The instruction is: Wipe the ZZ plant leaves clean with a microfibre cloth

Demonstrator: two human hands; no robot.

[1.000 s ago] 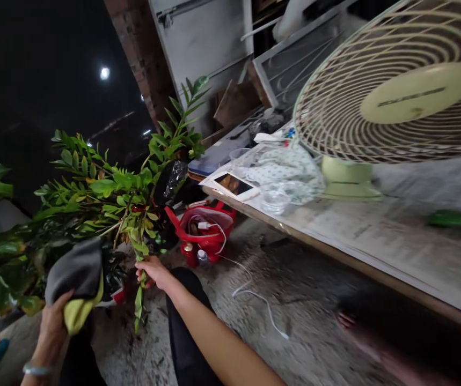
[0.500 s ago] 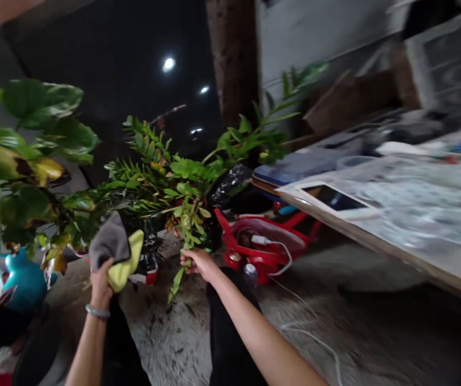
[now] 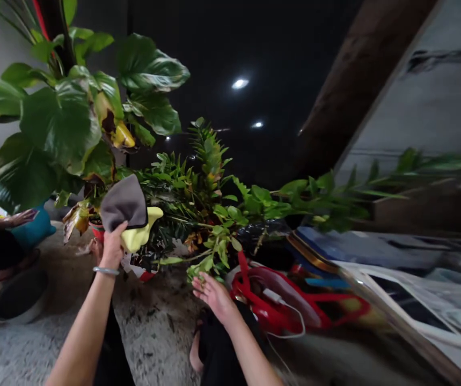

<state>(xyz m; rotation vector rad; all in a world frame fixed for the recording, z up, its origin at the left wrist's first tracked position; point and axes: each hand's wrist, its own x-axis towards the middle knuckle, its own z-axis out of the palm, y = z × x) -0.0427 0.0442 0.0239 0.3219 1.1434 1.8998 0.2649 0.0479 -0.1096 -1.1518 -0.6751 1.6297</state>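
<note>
Right hand (image 3: 216, 300): loosened since the earlier frame; its grip now wide, against the lowest leaves.
Leafy stem (image 3: 220, 247): 12 o'clock from that hand, drooping; light support from beneath should spare it.
Left hand (image 3: 113, 246): grip narrow, holding grey-and-yellow cloth (image 3: 123, 203).
Forearms (image 3: 83, 327): left reaching toward 1 o'clock, right toward 11.

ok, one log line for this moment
left hand: holds gray-yellow cloth | right hand: open, at plant leaves | nearby: red bag
</note>
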